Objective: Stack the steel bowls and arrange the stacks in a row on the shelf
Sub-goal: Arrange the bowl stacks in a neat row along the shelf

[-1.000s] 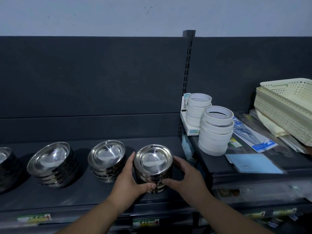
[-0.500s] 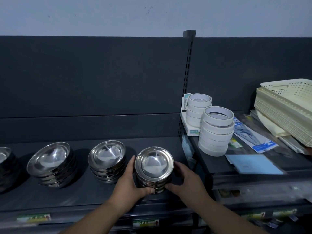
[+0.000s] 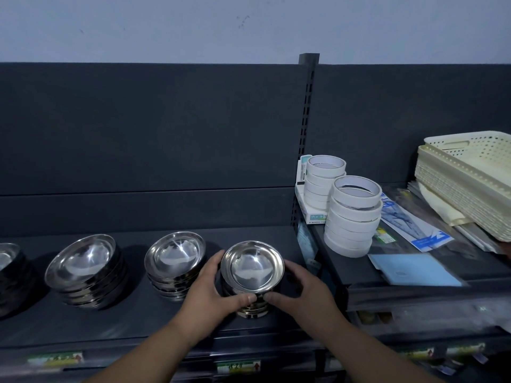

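A stack of steel bowls (image 3: 253, 268) stands at the right end of the dark shelf (image 3: 138, 322), its top bowl tilted toward me. My left hand (image 3: 213, 291) grips its left side and my right hand (image 3: 301, 291) grips its right side, thumbs meeting at the front. To the left stand a second stack (image 3: 175, 255), a third stack (image 3: 83, 265), and a fourth stack (image 3: 9, 261) cut off by the frame's left edge.
A slotted upright post (image 3: 307, 128) divides the shelving. On the higher right shelf stand two piles of white tape rolls (image 3: 352, 214), a blue pad (image 3: 414, 270), packaged items and stacked cream baskets (image 3: 467, 178). Price labels line the shelf's front edge.
Both hands have shifted the held stack slightly forward and down, and its top bowl now tilts more toward me. The other stacks have not moved.
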The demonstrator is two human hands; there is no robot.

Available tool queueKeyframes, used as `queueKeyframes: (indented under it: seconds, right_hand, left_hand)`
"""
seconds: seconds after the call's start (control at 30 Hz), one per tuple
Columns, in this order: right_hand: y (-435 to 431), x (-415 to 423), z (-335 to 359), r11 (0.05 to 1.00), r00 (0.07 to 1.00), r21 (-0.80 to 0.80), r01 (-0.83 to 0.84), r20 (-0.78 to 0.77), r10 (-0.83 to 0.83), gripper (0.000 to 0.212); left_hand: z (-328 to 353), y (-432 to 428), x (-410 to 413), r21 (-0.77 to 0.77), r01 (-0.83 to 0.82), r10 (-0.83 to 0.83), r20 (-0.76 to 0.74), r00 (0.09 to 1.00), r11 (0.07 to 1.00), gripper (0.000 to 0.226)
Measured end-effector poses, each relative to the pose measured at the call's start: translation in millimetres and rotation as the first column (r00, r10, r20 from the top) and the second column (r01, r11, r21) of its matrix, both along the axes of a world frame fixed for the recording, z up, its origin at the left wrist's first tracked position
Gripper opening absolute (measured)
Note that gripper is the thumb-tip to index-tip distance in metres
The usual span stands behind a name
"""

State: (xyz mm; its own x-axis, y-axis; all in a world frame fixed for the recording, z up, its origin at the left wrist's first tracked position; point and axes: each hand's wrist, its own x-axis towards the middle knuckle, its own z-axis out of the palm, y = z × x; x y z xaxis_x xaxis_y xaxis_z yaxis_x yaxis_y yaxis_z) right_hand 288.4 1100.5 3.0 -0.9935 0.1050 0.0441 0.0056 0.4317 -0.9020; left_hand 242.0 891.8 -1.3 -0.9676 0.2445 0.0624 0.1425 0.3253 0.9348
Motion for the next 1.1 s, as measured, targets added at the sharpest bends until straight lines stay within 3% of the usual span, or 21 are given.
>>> queueKeyframes:
  seconds: [0.57, 0.87, 1.1]
  right_hand:
    - [0, 2, -7, 1.000, 0.999, 0.004, 0.014, -0.036, -0.014, 0.076]
    - [1, 0, -16, 0.998, 1.000, 0.070, -0.006, 0.020, 0.005, 0.087]
    - [-1, -1, -21, 0.997, 0.999, 0.076, 0.033, -0.006, -0.033, 0.078]
  left_hand:
    - [-3, 1, 5, 0.005, -0.023, 0.023, 0.006, 1.000, 1.000, 0.106]
    - [-15, 0, 6, -0.054, -0.002, 0.003, 0.029, 1.000, 0.999, 0.118]
    - [-18, -1, 4, -0.028, -0.004, 0.005, 0.037, 0.999, 1.000, 0.114]
